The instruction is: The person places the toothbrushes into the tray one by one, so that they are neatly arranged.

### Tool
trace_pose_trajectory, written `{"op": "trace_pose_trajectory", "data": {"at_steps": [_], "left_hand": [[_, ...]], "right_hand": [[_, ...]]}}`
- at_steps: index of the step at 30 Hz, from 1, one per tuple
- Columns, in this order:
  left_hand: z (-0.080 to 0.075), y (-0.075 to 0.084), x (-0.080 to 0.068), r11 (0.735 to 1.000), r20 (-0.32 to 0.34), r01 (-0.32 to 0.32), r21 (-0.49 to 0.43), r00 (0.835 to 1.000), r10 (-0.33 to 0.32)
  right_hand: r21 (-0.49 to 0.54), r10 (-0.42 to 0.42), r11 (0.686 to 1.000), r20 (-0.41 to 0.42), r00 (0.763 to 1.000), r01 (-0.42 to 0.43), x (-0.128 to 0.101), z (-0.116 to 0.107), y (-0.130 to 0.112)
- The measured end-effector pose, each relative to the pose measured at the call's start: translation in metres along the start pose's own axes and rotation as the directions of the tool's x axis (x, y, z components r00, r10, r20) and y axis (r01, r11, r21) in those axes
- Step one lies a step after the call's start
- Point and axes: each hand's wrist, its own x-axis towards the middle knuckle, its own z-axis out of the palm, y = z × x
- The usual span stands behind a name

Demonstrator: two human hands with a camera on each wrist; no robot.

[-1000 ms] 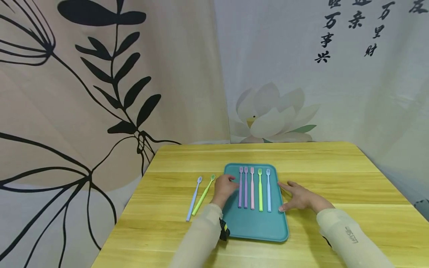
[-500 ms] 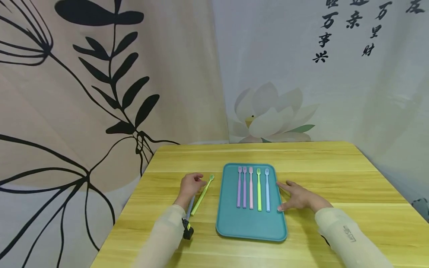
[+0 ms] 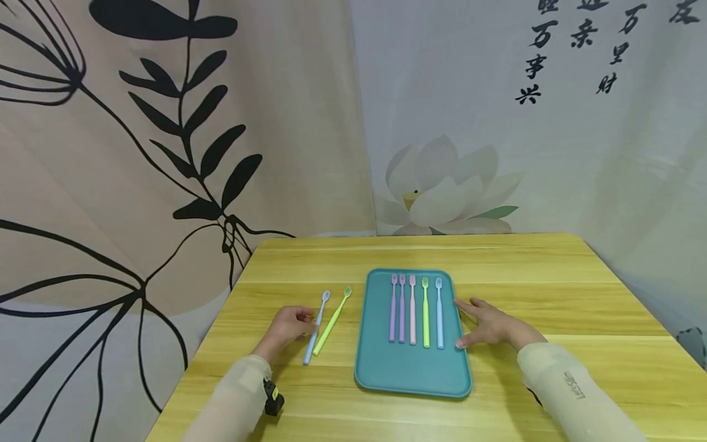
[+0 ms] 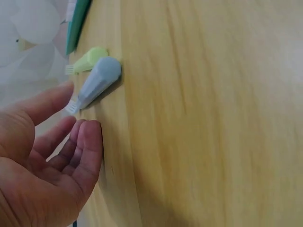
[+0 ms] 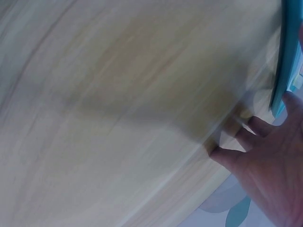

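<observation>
My left hand (image 3: 288, 326) is beside a blue toothbrush (image 3: 310, 348) lying on the table. Thumb and fingers are parted and loosely bent in the left wrist view, with the blue toothbrush (image 4: 102, 78) just beyond their tips. Right of it lies a green toothbrush (image 3: 332, 321), slanted. A teal tray (image 3: 411, 374) bears a row of toothbrushes: two purple ones, a pink toothbrush (image 3: 412, 313), a green one and a blue one. With fingers spread, my right hand (image 3: 493, 325) rests its thumb and fingertip at the tray's right rim.
The wooden table (image 3: 552, 276) has a floral curtain (image 3: 309, 123) hanging behind it. A small black device (image 3: 273, 398) is strapped to the left wrist. The tray's raised rim runs all around it.
My left hand has left the tray, passed over the two loose toothbrushes leftward, and come down to the blue one's left. The right hand stays at the tray's edge.
</observation>
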Motion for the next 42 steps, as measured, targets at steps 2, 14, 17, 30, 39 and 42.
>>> {"op": "trace_pose_trajectory", "data": {"at_steps": [2,14,17,30,39,42], "left_hand": [[0.000,0.000,-0.001,1.000,0.019,0.002,0.014,1.000,-0.002],[0.011,-0.001,0.005,0.998,0.024,0.011,0.062,1.000,-0.012],[0.011,-0.002,0.008,0.998,0.008,0.019,0.060,1.000,-0.019],[0.005,0.008,0.010,0.992,-0.051,-0.013,-0.127,0.999,0.007],[0.032,0.043,0.009,0.978,-0.005,-0.057,-0.202,0.998,0.057],[0.047,0.051,0.011,0.970,0.010,-0.047,-0.240,0.999,0.051]], "right_hand": [[0.004,0.005,1.000,0.000,1.000,-0.005,0.000,0.001,0.000],[-0.001,0.000,1.000,-0.010,1.000,0.000,0.001,0.001,0.002],[0.006,0.005,1.000,-0.007,1.000,-0.005,0.001,0.002,0.002],[-0.001,0.011,1.000,-0.007,1.000,-0.011,0.002,0.002,0.002],[-0.003,0.007,1.000,-0.001,1.000,-0.007,0.002,0.001,0.003],[-0.004,0.002,1.000,0.001,1.000,-0.002,0.002,0.001,0.002]]}}
